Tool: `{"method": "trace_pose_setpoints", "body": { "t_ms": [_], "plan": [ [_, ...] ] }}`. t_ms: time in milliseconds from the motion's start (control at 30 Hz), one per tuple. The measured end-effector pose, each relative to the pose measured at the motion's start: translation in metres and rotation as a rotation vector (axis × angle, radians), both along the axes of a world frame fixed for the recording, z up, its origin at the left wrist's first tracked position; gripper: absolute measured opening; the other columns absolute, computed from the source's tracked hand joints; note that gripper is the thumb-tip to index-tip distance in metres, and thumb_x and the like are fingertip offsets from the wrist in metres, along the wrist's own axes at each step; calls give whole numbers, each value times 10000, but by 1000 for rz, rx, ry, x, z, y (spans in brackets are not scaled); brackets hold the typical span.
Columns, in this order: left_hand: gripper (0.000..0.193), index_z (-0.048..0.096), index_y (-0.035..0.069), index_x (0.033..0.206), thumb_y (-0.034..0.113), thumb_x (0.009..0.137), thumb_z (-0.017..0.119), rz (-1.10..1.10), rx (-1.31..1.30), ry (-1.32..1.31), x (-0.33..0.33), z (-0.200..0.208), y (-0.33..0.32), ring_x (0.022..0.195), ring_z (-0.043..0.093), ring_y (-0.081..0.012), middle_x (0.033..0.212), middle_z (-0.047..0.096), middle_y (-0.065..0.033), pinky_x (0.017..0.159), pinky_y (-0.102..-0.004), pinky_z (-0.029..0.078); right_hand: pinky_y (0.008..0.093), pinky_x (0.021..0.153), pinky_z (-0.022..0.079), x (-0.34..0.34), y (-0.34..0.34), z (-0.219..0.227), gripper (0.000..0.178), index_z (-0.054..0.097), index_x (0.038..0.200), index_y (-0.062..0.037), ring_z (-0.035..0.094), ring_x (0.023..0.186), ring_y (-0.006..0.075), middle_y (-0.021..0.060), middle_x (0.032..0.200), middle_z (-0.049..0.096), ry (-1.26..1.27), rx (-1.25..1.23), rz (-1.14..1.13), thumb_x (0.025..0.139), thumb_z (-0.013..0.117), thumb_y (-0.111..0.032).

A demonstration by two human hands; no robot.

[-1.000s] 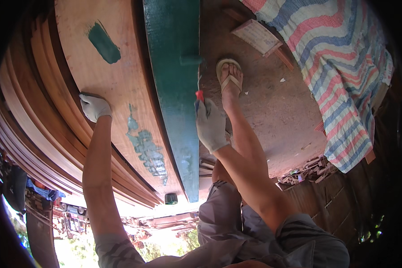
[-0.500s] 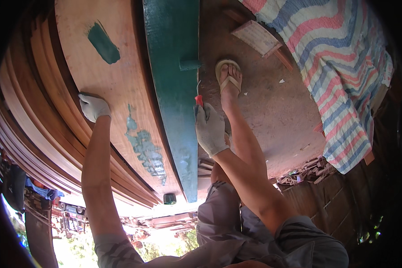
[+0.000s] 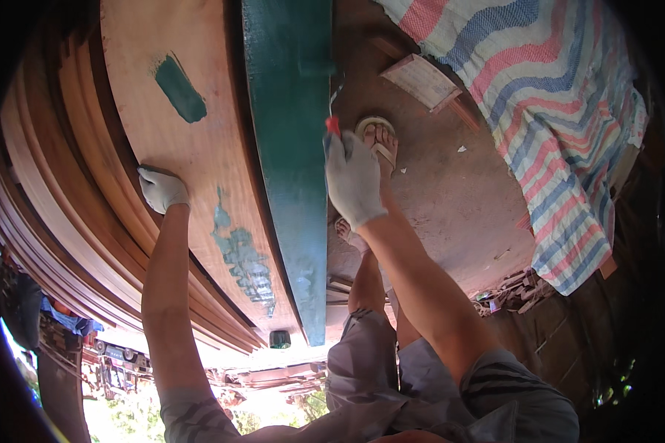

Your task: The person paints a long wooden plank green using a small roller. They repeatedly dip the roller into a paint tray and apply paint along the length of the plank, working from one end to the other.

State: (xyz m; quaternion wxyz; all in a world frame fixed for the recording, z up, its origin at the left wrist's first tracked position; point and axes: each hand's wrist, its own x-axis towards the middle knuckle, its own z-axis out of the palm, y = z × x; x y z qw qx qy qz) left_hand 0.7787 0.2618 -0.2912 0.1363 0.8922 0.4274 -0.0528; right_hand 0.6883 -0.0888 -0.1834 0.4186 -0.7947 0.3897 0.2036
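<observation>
My gloved right hand (image 3: 355, 179) is wrapped round the red handle of a paint roller (image 3: 333, 125). The roller's thin metal rod runs forward to its green-coated head, which lies on a long board painted dark green (image 3: 288, 148). To the left, a bare wooden board (image 3: 214, 140) bears a solid green paint patch (image 3: 180, 88) and a patchy, streaked green smear (image 3: 244, 269). My gloved left hand (image 3: 162, 190) is closed at this board's left edge, fingers curled against it; the fingertips are partly hidden.
Several more wooden boards (image 3: 74, 162) stand in rows on the left. A small dark container (image 3: 279, 339) is at the bare board's near end. On the right, a striped woven sheet (image 3: 547, 133) hangs over something beside a light slab (image 3: 421, 81). My sandalled feet are on the brown floor (image 3: 451, 199).
My right hand has pushed the roller forward along the green board. The left hand stays at the board's edge; the whole view has shifted slightly, and my second foot now shows.
</observation>
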Motion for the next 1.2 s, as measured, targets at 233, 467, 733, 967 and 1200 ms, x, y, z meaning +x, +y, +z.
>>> {"method": "trace_pose_setpoints", "body": {
  "t_ms": [233,467,733,967,1200],
  "plan": [
    [697,690,68,1463,571,1139,333,22,0,14,-2,-2,-4,1304,665,-415,1450,699,-192,1111,-514,509,560,806,537,31,-18,-10,403,674,944,5,723,888,473,257,847,727,-77,-41,38,1111,525,-329],
    [721,676,49,1469,582,1135,322,18,11,18,-1,2,-6,1330,649,-422,1458,690,-207,1139,-514,495,571,793,539,9,4,11,371,672,924,-20,721,854,474,253,836,725,29,-25,-28,1105,533,-313],
    [771,692,54,1452,629,1102,316,0,0,17,0,8,-6,1331,648,-436,1454,694,-207,1143,-508,493,531,727,527,-184,83,49,300,645,957,-2,719,818,428,235,840,707,209,40,-2,1101,556,-249],
    [728,700,57,1446,596,1114,341,12,-6,-7,-3,5,-11,1307,672,-408,1438,707,-197,1126,-482,508,477,655,491,-159,71,22,289,621,915,-6,665,692,349,173,741,652,-44,-25,31,1106,559,-213],
    [738,684,55,1464,604,1112,339,-5,5,15,-1,2,-4,1316,667,-401,1451,699,-193,1132,-482,507,560,670,508,-121,58,3,230,621,935,-43,673,734,454,205,753,658,38,120,-135,1093,564,-201]
  ]
}}
